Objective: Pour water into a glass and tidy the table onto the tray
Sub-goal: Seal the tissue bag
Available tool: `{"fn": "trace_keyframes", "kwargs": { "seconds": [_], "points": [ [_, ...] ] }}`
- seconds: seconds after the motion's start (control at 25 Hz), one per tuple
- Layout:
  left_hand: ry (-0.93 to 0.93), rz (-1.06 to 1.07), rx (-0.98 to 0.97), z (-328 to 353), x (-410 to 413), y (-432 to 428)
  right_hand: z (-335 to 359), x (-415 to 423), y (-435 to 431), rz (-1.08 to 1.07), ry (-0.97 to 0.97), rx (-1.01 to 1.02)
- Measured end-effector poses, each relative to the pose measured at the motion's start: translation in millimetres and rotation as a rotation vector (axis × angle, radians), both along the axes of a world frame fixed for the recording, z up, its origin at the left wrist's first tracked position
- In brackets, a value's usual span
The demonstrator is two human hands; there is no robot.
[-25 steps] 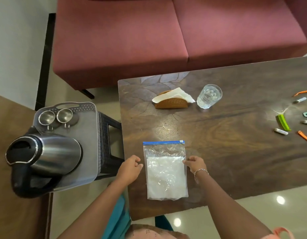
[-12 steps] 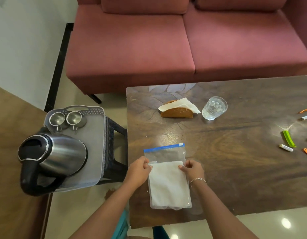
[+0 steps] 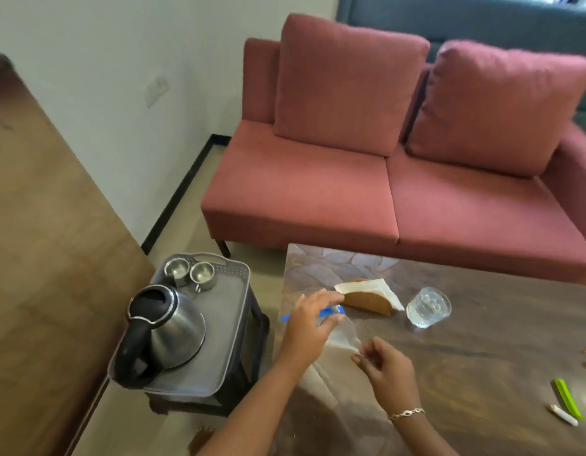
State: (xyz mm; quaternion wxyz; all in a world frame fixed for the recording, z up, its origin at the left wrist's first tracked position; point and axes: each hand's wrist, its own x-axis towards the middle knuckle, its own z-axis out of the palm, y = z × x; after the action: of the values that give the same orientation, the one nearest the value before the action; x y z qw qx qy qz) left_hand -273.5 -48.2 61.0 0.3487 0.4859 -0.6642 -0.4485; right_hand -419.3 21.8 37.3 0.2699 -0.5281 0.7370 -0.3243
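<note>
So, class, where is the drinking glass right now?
In the head view, the glass stands on the wooden table, just right of the napkin holder, beyond both hands.

Kettle (image 3: 168, 327) on tray (image 3: 219, 327), left of table (image 3: 482, 340)

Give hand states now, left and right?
Left hand: closed on the zip bag at its blue strip.
Right hand: pinching the bag's side edge.

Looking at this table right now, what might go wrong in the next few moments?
The left hand is lifting the zip bag by its blue top close to the napkin holder and the glass; a swing could knock either over. The kettle fills the near part of the tray, beside two steel cups, so room for more things looks tight.
</note>
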Motion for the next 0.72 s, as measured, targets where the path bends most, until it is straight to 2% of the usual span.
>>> {"fn": "trace_keyframes", "kwargs": {
  "seconds": [0.16, 0.28, 0.44, 0.72],
  "points": [
    [0.144, 0.057, -0.043, 28.4, 19.0, -8.4, 27.4, 2.3, -13.0, 0.105, 0.027, -0.118],
    [0.171, 0.068, -0.121, 51.2, 26.5, -7.5, 51.9, 11.0, -18.2, 0.136, -0.112, -0.224],
    [0.104, -0.015, -0.25, 71.4, 26.0, -2.0, 84.8, 22.1, -25.2, 0.132, -0.359, -0.395],
    [-0.02, -0.045, -0.307, 71.1, 18.1, 6.7, 91.8, 25.4, -25.8, 0.084, -0.467, -0.425]
  ]
}}
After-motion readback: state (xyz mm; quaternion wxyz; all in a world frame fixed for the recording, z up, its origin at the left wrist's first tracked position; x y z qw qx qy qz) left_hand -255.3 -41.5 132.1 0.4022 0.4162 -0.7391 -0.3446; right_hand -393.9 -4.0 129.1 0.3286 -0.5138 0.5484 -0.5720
